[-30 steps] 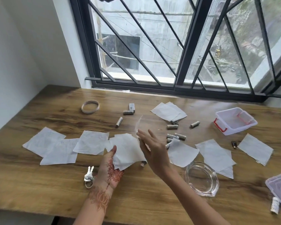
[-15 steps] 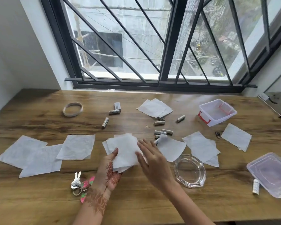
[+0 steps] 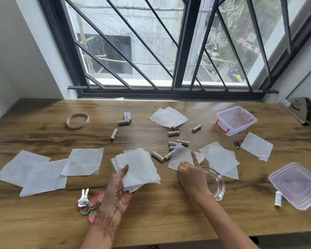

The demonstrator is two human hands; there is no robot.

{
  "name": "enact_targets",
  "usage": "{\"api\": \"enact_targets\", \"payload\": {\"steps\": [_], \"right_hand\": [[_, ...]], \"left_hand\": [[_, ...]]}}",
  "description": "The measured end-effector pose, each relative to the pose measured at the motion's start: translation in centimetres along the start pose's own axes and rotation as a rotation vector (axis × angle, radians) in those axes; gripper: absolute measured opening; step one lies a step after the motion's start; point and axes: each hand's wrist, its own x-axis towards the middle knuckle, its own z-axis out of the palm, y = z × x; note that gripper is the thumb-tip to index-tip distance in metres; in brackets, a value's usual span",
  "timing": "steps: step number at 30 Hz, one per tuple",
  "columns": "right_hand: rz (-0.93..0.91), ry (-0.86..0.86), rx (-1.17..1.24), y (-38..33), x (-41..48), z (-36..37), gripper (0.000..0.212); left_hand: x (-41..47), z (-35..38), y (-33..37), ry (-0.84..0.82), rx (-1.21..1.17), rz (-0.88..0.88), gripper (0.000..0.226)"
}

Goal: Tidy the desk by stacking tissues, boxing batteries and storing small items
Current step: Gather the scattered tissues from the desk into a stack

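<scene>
left hand (image 3: 118, 193) grips tissue stack (image 3: 138, 164) | right hand (image 3: 190, 175) pinches tissue (image 3: 181, 154) near edge

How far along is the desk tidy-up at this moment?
Barely started. The left hand holds a small tissue stack; the right hand pinches the next tissue. Several tissues lie loose, batteries are scattered, the red-latched box holds none, keys sit out.

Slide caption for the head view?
Left hand holds tissue stack while right hand pinches a loose tissue beside scattered batteries.
</scene>
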Motion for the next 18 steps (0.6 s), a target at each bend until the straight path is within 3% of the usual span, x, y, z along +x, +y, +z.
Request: {"api": "enact_targets", "payload": {"steps": [6, 9, 12, 14, 18], "right_hand": [[0.084, 0.015, 0.177, -0.4, 0.2, -1.0, 0.029], [0.258, 0.082, 0.539, -0.8, 0.1, -1.3, 0.009], [0.412, 0.221, 0.921, -2.0, 0.1, -3.0, 0.015], [0.298, 0.336, 0.932, -2.9, 0.0, -4.0, 0.015], [-0.219, 0.405, 0.718, -4.5, -0.3, -4.5, 0.016]], "left_hand": [[-0.6, 0.3, 0.0, -0.010, 0.001, -0.001, 0.012], [-0.9, 0.2, 0.1, -0.016, -0.001, -0.018, 0.012], [-1.0, -0.1, 0.1, -0.032, 0.008, -0.054, 0.015], [-1.0, -0.2, 0.1, -0.031, 0.015, -0.080, 0.017], [-1.2, 0.1, 0.0, -0.066, -0.006, -0.126, 0.023]]}}
